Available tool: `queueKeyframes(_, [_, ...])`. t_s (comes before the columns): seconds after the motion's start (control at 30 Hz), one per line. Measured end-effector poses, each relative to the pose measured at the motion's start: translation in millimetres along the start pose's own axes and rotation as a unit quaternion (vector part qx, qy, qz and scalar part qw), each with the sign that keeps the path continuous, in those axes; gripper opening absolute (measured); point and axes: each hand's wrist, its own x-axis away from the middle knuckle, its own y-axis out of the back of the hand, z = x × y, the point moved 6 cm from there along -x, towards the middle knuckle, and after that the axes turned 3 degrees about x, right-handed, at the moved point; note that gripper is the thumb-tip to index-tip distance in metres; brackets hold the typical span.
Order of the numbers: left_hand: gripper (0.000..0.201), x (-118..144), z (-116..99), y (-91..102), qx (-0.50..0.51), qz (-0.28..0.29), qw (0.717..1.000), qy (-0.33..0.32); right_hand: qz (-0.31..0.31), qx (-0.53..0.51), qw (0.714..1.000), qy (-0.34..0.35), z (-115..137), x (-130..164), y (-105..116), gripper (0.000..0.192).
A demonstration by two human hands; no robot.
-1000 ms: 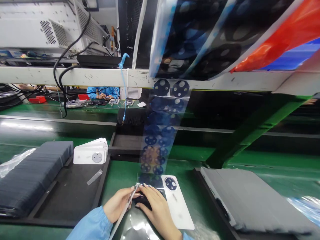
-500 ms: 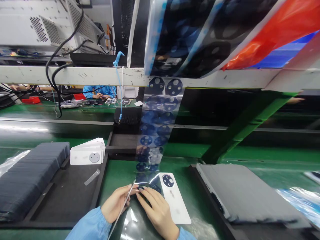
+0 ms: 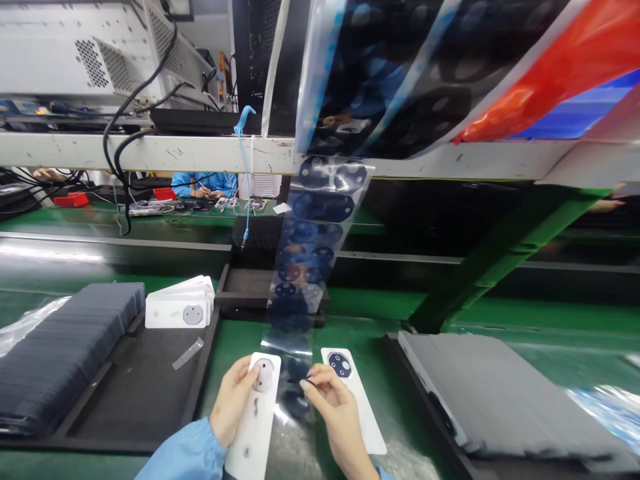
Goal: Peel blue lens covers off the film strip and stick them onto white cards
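My left hand [image 3: 234, 399] grips a white phone back cover [image 3: 255, 417] by its edge, thumb on the pale round camera area near the top. The cover is tilted upright, with its long side toward me. To its right, my right hand [image 3: 333, 407] pinches a small thin dark piece [image 3: 310, 381], apparently a camera lens sticker, seen nearly edge-on. Behind both hands a clear film strip [image 3: 300, 267] with rows of dark round lens stickers hangs down to the table. Another white back cover [image 3: 367, 420], bearing a dark lens ring, lies beside my right hand.
On the left, a black tray [image 3: 145, 393] holds a row of grey sheets [image 3: 75, 353] and fanned white covers [image 3: 173, 313]. At right stands another tray with a grey wrapped stack [image 3: 505, 387]. A white shelf beam [image 3: 200, 155] crosses ahead; a green post [image 3: 505, 260] slants down.
The white cover has turned from edge-on to face me in my left hand. My right hand has lifted off the film strip, moving right, with the dark piece between its fingers.
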Motion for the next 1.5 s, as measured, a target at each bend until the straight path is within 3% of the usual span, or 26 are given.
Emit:
queueKeyframes(0.1, [0.063,7,-3,-1.6,-0.036,-0.017,0.999,-0.036,-0.003,-0.047,0.996,-0.076,-6,0,-1,0.043])
queueKeyframes(0.23, [0.064,19,-3,-15.6,-0.063,0.02,0.997,-0.051,0.004,-0.088,0.985,-0.146,-11,8,-8,0.042])
queueKeyframes(0.4, [0.066,25,9,-29.8,-0.056,0.082,0.995,-0.022,0.015,-0.109,0.975,-0.195,-17,14,-14,0.044])
queueKeyframes(0.53, [0.064,29,15,-32.2,-0.043,0.1,0.994,-0.008,0.028,-0.102,0.97,-0.22,-21,14,-16,0.045])
queueKeyframes(0.83, [0.056,34,16,-37.0,-0.008,0.144,0.99,-0.001,0.023,-0.083,0.966,-0.242,-28,13,-12,0.045])
queueKeyframes(1.13, [0.053,28,20,-30.2,-0.032,0.136,0.99,-0.025,0.017,-0.078,0.968,-0.238,-26,13,-12,0.047])
queueKeyframes(1.5, [0.061,32,17,-35.5,-0.02,0.149,0.989,0.004,0.019,-0.064,0.969,-0.237,-26,13,-11,0.045])
